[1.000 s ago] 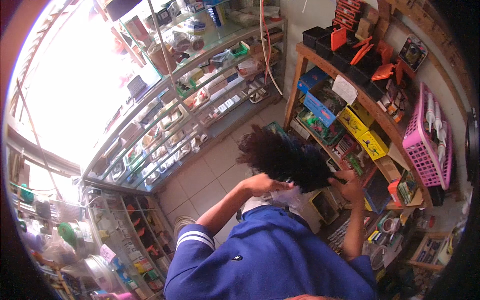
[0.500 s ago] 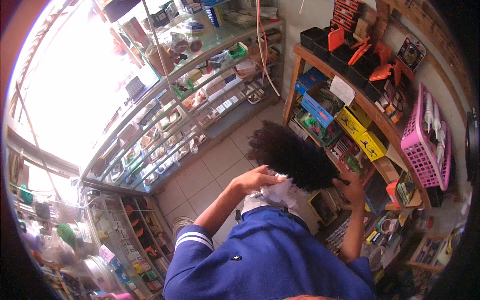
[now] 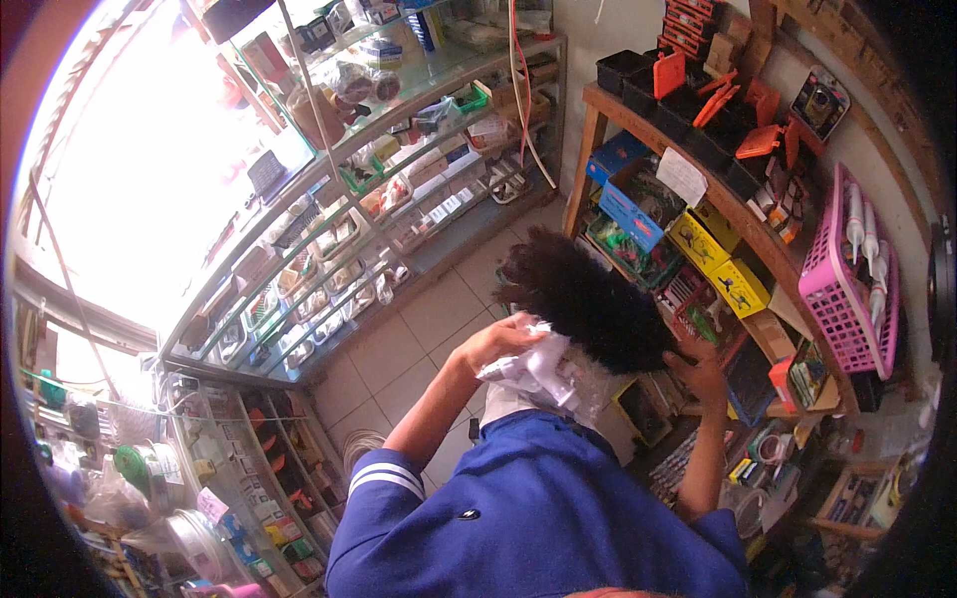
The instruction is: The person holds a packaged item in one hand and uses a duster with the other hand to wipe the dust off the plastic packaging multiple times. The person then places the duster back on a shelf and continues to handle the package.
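Observation:
In front of my blue shirt, my left hand [image 3: 503, 342] is closed on a crumpled white plastic bag [image 3: 543, 371], partly see-through, which hangs down against my waist. A large, fluffy black duster [image 3: 588, 304] lies slantwise between my two hands, its far left end over the floor tiles. At its near right end my right hand [image 3: 698, 374] is closed, with the fingers against the black fluff; the grip itself is partly hidden. The white bag lies beside the duster's near side, and I cannot tell whether they touch.
A glass display case [image 3: 349, 214] with small goods stands at the left and far side. To the right, a wooden shelf [image 3: 698, 145] holds black bins, yellow boxes [image 3: 738, 287] and a pink basket [image 3: 847, 289]. Floor tiles [image 3: 399, 349] show between. A coil of cable [image 3: 361, 448] lies at lower left.
My left hand has shifted slightly left and turned, and the white bag spreads out more below it. The black duster has tilted a little. My right hand stays almost in place.

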The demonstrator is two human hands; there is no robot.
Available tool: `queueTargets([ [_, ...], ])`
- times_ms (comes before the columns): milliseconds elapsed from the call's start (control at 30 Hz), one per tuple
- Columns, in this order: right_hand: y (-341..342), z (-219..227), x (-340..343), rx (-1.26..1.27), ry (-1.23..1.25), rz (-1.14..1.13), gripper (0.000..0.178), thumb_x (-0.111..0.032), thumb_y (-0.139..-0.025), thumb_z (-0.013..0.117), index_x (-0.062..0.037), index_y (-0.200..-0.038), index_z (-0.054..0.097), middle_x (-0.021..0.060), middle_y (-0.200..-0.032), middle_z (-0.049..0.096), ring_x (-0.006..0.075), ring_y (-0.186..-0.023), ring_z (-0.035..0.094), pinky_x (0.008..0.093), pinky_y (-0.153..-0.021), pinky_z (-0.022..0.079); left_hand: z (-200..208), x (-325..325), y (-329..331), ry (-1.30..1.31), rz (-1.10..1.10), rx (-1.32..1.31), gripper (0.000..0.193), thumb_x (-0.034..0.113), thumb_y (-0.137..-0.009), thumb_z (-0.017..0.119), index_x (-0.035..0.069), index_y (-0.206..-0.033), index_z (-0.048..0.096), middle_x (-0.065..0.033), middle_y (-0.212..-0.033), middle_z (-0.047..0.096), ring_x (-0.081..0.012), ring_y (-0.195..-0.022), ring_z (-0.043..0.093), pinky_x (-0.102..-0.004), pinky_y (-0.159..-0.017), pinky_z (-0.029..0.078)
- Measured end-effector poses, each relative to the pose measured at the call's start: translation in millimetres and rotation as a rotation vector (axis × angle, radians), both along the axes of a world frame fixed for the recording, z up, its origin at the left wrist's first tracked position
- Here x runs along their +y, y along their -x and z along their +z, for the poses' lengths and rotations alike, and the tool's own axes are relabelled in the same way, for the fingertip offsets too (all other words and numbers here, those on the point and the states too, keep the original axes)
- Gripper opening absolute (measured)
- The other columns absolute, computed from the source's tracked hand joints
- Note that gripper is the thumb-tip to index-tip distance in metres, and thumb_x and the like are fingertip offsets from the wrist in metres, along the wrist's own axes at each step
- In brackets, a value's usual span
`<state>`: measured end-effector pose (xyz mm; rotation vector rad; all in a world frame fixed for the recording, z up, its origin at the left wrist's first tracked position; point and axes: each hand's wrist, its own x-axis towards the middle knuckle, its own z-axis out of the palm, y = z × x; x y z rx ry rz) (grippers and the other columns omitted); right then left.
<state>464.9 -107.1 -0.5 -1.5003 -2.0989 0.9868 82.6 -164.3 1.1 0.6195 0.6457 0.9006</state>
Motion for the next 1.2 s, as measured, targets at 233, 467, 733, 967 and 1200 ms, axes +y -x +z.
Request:
queueTargets([
  [233,28.4,23.1,-8.5,-0.015,-0.006,-0.039,0.049,-0.046,-0.079,0.071,0.0012,-0.095,0.07,0.0185,-0.102,0.067,0.0289,-0.101,0.063,0.0361,-0.087,0.047,8.7,5.6,-19.1,0.037,-0.187,0.276,0.021,0.02,-0.088,0.067,0.0,-0.092,0.071,0.0006,-0.078,0.063,-0.0082,-0.074,0.057,-0.024,-0.064,0.043],
  [467,-3.5,4.6,-15.4,0.099,-0.092,-0.124,0.028,-0.024,-0.077,0.075,0.003,-0.08,0.065,0.0117,-0.078,0.064,0.0221,-0.074,0.06,0.0341,-0.072,0.047,-9.3,5.7,34.9,-0.018,0.334,-0.158,0.057,0.01,-0.09,0.054,-0.001,-0.141,0.032,-0.0134,-0.128,0.052,-0.0207,-0.115,0.054,-0.0342,-0.099,0.043],
  [733,-21.4,-12.1,-19.1,0.306,0.186,-0.21,0.023,-0.017,-0.077,0.073,0.0014,-0.069,0.061,0.0036,-0.058,0.055,0.0152,-0.058,0.053,0.0299,-0.06,0.044,-21.4,33.0,75.2,-0.09,0.192,-0.744,0.049,0.0,-0.089,0.045,-0.002,-0.137,0.037,-0.0216,-0.132,0.05,-0.0331,-0.119,0.053,-0.0441,-0.103,0.041],
  [967,-33.0,-28.2,-20.7,0.259,0.072,0.045,0.018,-0.012,-0.079,0.073,0.0027,-0.078,0.063,-0.0009,-0.068,0.06,0.0066,-0.06,0.055,0.0256,-0.049,0.04,-14.1,40.7,75.8,0.015,0.216,-0.581,0.057,-0.001,-0.089,0.044,-0.002,-0.143,0.028,-0.0221,-0.137,0.045,-0.0321,-0.12,0.052,-0.0421,-0.106,0.037],
  [1200,-25.6,15.3,-28.6,0.305,0.256,0.067,0.027,-0.007,-0.078,0.072,0.0063,-0.101,0.066,0.0047,-0.088,0.067,0.0096,-0.071,0.06,0.0224,-0.064,0.048,-4.8,47.2,75.1,-0.044,0.047,-0.621,0.068,0.002,-0.088,0.046,-0.001,-0.148,0.014,-0.0241,-0.14,0.04,-0.0336,-0.124,0.048,-0.0431,-0.106,0.037],
])
